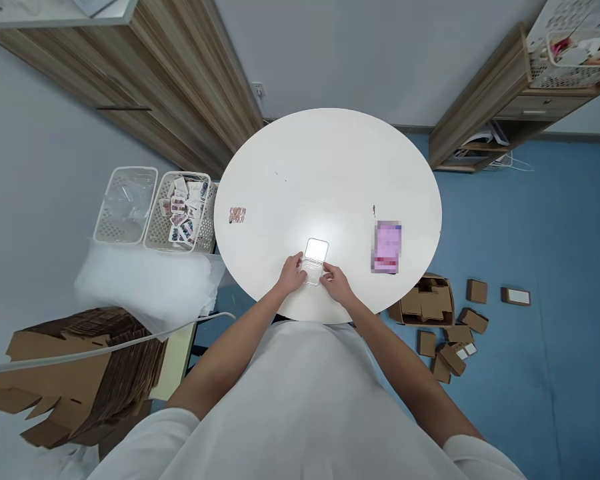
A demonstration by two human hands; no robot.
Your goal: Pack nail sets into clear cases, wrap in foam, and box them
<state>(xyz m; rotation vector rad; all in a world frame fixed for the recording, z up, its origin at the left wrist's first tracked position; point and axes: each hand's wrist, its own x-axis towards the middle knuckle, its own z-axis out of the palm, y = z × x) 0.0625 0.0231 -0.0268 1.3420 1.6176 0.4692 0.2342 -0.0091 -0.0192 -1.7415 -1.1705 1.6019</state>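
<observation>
A small clear plastic hinged case lies opened out near the front of the white round table, its lid bright with glare on the far side. My left hand grips the case's left edge with fingers and thumb. On its right edge, my right hand holds it the same way. Whether anything lies inside the case is too small to tell. Farther left on the table sits a small set of pinkish press-on nails. A pixelated pink-purple rectangular object rests to the right of my right hand.
Two white baskets stand left of the table, one with clear bags, the other with nail sets. Below them are white wrapping and flattened cardboard. Small brown boxes lie on the floor at right. A white cable crosses the lower left.
</observation>
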